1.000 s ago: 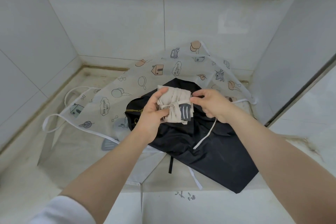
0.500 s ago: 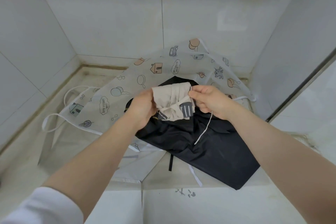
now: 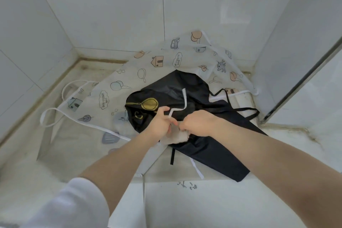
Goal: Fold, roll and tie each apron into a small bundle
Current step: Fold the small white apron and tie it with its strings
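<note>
The left hand pinches the white tie, which rises away above the beige bundle that the right hand grips just beside it.

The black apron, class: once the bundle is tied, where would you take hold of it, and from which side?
Probably the black apron by its near-right corner, coming in from the right: that corner lies flat and uncovered, while both hands and the beige bundle sit over its middle.

"Happy and free" on printed apron
</note>
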Available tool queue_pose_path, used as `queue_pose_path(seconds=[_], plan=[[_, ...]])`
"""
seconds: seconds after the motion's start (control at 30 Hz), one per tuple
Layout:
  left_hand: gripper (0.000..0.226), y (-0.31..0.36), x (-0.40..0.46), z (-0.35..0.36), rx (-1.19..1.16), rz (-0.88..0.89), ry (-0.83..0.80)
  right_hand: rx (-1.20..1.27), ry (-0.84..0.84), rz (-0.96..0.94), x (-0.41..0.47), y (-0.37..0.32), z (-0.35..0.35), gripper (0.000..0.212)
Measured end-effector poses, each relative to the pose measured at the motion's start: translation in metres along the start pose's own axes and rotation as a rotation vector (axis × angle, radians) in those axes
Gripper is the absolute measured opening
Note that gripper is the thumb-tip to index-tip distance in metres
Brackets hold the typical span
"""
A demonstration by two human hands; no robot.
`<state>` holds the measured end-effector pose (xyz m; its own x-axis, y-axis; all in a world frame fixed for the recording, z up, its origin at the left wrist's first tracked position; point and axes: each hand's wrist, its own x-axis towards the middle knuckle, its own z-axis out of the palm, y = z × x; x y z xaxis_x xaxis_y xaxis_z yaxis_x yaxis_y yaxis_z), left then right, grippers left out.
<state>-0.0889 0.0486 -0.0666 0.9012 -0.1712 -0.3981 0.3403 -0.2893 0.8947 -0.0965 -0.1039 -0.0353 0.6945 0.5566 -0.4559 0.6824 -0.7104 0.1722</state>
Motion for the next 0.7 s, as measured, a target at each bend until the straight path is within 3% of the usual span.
queue_pose_path(seconds=[0.1,0.17,0.3,0.43,0.53,0.7], plan=[[0.025,-0.017,-0.005,0.006,0.115,-0.007,-0.105,0.304,-0.104,0.033,-0.001,0.007,0.011,0.025],[0.019,-0.019,-0.006,0.011,0.135,0.038,-0.128,0.527,-0.048,0.040,-0.005,0.011,0.005,0.021],[0.029,-0.017,-0.005,0.025,0.211,0.068,-0.166,1.041,0.138,0.160,-0.012,0.013,-0.016,0.015],[0.025,-0.009,-0.014,0.045,0.110,0.018,-0.225,1.075,0.136,0.143,-0.006,0.012,-0.027,0.014],[0.022,-0.006,-0.015,0.048,0.119,0.030,-0.145,1.217,0.091,0.118,-0.004,0.006,-0.028,0.020],[0.039,-0.010,-0.012,0.025,-0.031,0.043,-0.159,1.586,0.284,0.246,-0.004,0.016,-0.016,0.028]])
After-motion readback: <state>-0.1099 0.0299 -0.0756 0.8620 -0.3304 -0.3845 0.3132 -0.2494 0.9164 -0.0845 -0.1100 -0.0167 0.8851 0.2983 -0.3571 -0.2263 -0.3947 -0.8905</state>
